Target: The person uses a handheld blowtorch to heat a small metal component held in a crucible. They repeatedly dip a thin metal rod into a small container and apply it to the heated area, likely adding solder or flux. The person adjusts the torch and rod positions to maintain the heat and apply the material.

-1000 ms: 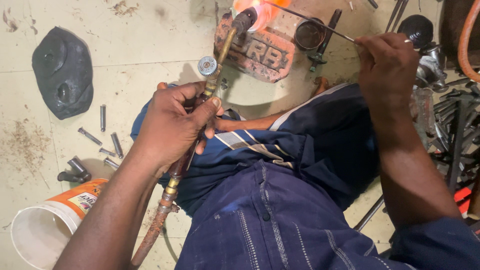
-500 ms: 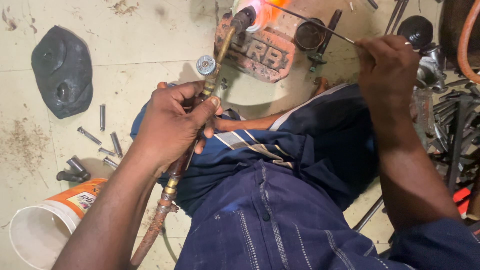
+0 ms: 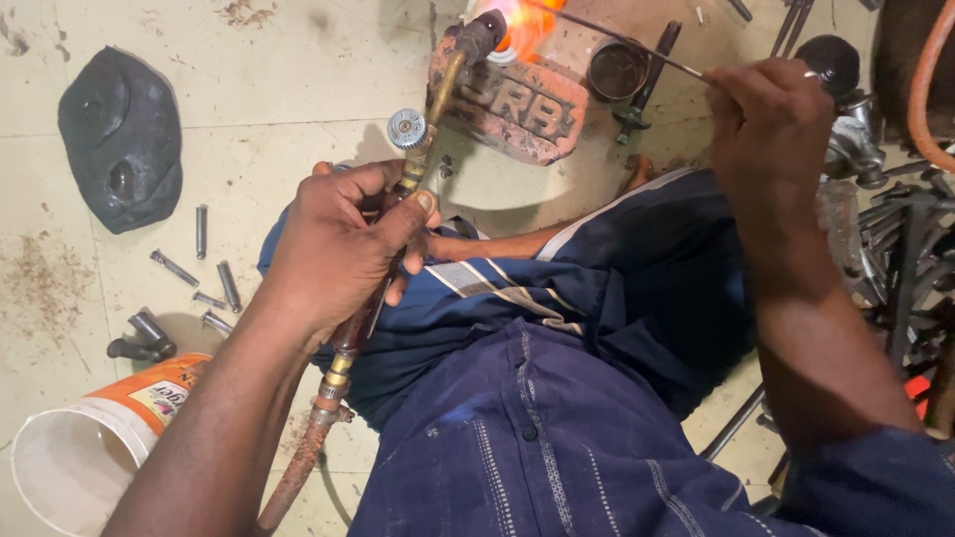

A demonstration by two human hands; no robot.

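My left hand (image 3: 333, 254) is clamped on the gas torch (image 3: 418, 169), its flame on the joint atop the red brick (image 3: 517, 104), while my right hand (image 3: 771, 124) pinches the filler rod (image 3: 622, 40); brazing looks underway, and feeding it steadily comes next.

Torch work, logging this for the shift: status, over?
Left hand grips torch, flame lit at brick. Right hand feeds thin rod into flame. Nothing blocking.

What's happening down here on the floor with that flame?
A person sitting on the floor holds a gas torch in the left hand, its flame playing above a reddish brick. The right hand feeds a thin rod into the flame. A small tin sits beside the brick.
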